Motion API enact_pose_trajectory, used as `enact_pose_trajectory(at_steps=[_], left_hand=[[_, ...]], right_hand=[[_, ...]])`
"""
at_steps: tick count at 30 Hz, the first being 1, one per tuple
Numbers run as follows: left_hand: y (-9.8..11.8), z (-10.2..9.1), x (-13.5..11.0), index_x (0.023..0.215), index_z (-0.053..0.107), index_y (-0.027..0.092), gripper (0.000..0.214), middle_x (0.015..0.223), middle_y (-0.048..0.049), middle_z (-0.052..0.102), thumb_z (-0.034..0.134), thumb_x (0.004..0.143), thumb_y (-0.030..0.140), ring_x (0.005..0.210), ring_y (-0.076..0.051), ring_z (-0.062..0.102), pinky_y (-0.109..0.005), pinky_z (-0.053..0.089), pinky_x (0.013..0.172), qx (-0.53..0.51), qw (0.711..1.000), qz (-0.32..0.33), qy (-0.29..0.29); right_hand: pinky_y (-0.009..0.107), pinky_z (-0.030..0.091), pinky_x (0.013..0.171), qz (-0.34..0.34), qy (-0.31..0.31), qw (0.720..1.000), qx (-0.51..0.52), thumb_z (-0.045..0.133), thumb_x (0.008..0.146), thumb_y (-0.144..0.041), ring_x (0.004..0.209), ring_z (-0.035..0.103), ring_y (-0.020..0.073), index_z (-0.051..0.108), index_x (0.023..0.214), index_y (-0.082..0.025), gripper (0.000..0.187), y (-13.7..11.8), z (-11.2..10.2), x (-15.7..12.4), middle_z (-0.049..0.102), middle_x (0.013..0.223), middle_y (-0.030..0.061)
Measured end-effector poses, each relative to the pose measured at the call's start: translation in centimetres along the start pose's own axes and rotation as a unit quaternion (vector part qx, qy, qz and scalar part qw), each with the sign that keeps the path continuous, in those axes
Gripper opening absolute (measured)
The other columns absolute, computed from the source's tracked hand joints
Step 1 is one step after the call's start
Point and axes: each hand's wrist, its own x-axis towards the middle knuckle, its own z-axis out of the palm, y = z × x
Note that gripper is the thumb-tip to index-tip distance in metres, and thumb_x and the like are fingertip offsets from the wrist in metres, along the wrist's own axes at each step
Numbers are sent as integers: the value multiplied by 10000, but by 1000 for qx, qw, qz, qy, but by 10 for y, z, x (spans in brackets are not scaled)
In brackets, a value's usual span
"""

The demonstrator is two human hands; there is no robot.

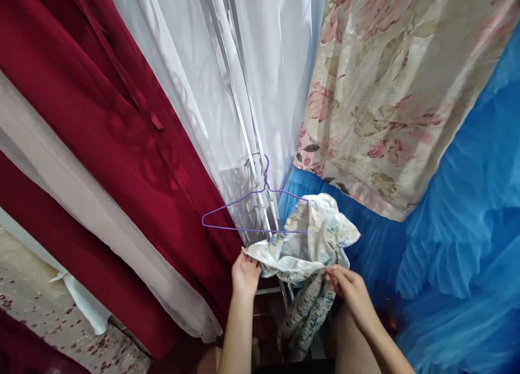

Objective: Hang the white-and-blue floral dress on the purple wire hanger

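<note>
Garment (325, 227): white, small floral print, over right end of hanger (266, 186), long part trailing below, between hands. Hanger: purple, thin, left end bare; support of hook unclear. Left hand (246, 272): fingers clamped on garment edge. Right hand (348, 287): pinching garment edge, well apart from left. Behind: white cloth (268, 54). Left side: red cloth (122, 130). Right side: pink-flowered cloth (390, 103), blue cloth (459, 227).

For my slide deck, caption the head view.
Left hand and right hand hold a floral garment with one side on a purple hanger.
</note>
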Motion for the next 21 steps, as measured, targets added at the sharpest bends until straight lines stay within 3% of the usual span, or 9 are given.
enact_pose_trajectory(at_steps=[2,4,6,8,12,13,15,18,21], left_hand=[[-25,10,-24,797,640,143,108,907,-96,704,623,872,217,842,-215,677,-331,528,767,20,997,-18,-72],[-46,24,-54,853,657,151,137,954,-80,693,658,884,284,900,-201,653,-312,502,828,83,982,-10,-170],[-63,39,-84,875,666,161,187,900,-54,663,634,922,339,869,-176,616,-279,469,824,205,940,25,-270],[-72,50,-108,886,671,168,241,865,-47,621,575,964,375,851,-172,584,-271,447,812,343,870,80,-344],[-60,57,-121,944,675,193,307,1068,-94,563,499,991,440,1029,-221,558,-330,420,952,529,732,201,-378],[-52,55,-118,1004,669,200,338,1158,-110,542,476,992,478,1112,-239,537,-352,395,1013,548,709,201,-396],[-38,44,-111,1207,601,214,476,1288,-132,511,375,998,577,1214,-256,505,-387,361,1081,544,684,139,-467],[-31,12,-105,1426,416,211,671,1299,-143,565,222,982,674,1182,-251,557,-390,425,1027,513,659,11,-549],[-35,-28,-98,1270,579,218,596,1155,-105,675,441,926,685,1032,-249,637,-366,463,963,584,599,-15,-548]], right_hand=[[312,426,635,-42,98,992,-60,679,786,-591,667,547,212,632,716,-193,406,17,-26,-5,607,669,28],[363,462,799,-76,121,987,-75,611,843,-626,849,603,269,675,864,-204,427,22,-41,-10,687,851,71],[426,450,946,-64,38,997,-38,480,899,-683,1008,612,310,707,961,-216,523,18,-40,-16,719,995,99],[471,417,1044,3,-82,996,31,428,898,-733,1119,599,324,732,1001,-230,596,11,-24,-22,733,1048,96],[482,406,1076,153,-247,934,208,467,852,-788,1185,598,306,702,1153,-249,660,-2,15,-38,734,1092,84],[479,418,1062,181,-285,911,237,449,852,-799,1176,608,303,686,1187,-242,692,-6,20,-42,730,1095,92],[471,466,999,223,-350,872,258,393,845,-833,1103,646,306,679,1193,-210,769,-13,21,-47,726,1050,116],[382,537,810,225,-439,846,201,369,800,-887,852,679,259,706,1030,-167,828,-27,3,-40,699,859,101],[234,460,586,141,-572,807,47,638,703,-818,613,534,137,671,802,-136,690,-49,-20,-17,583,665,9]])
